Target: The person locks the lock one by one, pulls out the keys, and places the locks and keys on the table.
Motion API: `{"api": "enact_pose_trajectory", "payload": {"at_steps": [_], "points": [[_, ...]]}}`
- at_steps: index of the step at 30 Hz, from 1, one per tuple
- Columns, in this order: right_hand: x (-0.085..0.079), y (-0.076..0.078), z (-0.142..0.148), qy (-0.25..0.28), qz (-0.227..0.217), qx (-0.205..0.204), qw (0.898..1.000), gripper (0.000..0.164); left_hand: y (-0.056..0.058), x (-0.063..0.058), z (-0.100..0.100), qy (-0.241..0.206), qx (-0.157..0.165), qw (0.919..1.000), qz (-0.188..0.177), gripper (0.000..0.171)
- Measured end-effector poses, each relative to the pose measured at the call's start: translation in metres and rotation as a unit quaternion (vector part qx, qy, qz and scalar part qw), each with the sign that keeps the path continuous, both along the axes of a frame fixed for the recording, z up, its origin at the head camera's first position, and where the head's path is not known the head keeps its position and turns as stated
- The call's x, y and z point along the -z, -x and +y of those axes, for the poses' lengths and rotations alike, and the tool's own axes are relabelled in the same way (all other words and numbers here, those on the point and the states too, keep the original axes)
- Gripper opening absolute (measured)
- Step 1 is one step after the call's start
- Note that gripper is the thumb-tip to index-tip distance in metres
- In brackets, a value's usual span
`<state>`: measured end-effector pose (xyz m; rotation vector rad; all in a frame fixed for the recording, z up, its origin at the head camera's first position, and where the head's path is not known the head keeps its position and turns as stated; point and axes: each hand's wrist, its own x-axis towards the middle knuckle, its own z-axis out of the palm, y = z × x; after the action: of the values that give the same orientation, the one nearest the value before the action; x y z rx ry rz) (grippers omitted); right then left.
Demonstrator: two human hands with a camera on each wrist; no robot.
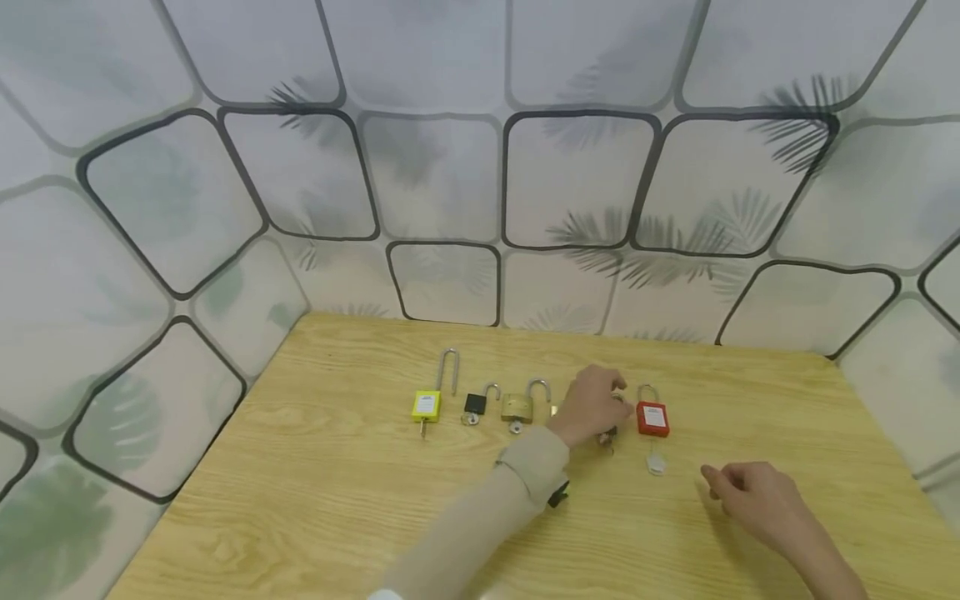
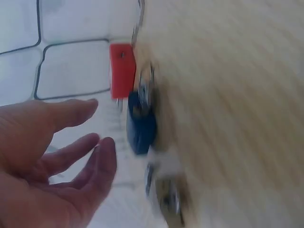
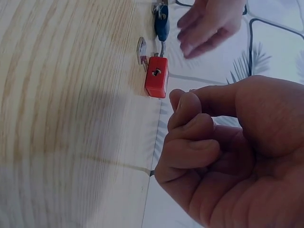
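Note:
My left hand [image 1: 592,406] reaches over the middle of the padlock row, fingers spread and slightly bent. In the left wrist view nothing lies between its fingers; beside them are a blue padlock [image 2: 141,128] with keys and a blurred brass padlock [image 2: 168,199]. The head view mostly hides these two behind the hand. Just right of that hand stands a red padlock [image 1: 652,418], a key with a pale tag [image 1: 656,463] in front of it. My right hand [image 1: 757,500] hovers at the right, fingers loosely curled and thumb against the index finger, with nothing visible in it.
Left along the row are a yellow padlock [image 1: 426,406] with a long shackle, a black padlock [image 1: 475,404] and a brass padlock [image 1: 517,407], these last two with shackles swung up. A small dark and green item [image 1: 558,494] peeks from under the left sleeve. Patterned cloth [image 1: 577,179] backs the wooden table [image 1: 315,475].

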<state>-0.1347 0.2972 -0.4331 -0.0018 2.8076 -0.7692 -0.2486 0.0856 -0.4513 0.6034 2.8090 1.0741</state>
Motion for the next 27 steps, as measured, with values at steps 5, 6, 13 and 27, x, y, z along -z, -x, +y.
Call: {"api": "enact_pose_trajectory", "payload": {"at_steps": [5, 6, 13, 27], "points": [[0.000, -0.003, 0.004, -0.011, -0.009, 0.005, 1.000, 0.045, -0.002, 0.001, -0.024, 0.090, 0.035, 0.9951, 0.023, 0.023], [0.000, -0.004, 0.005, -0.012, -0.012, 0.006, 1.000, 0.045, -0.004, 0.002, -0.025, 0.098, 0.048, 0.9936, 0.027, 0.024], [-0.001, -0.004, 0.005, -0.009, -0.012, 0.002, 1.000, 0.046, -0.013, 0.003, -0.024, 0.127, 0.077, 0.9872, 0.058, 0.032], [0.001, -0.001, -0.004, -0.012, -0.012, 0.004, 1.000, 0.044, -0.014, 0.009, -0.021, 0.165, 0.048, 0.9832, 0.061, 0.031]]}}
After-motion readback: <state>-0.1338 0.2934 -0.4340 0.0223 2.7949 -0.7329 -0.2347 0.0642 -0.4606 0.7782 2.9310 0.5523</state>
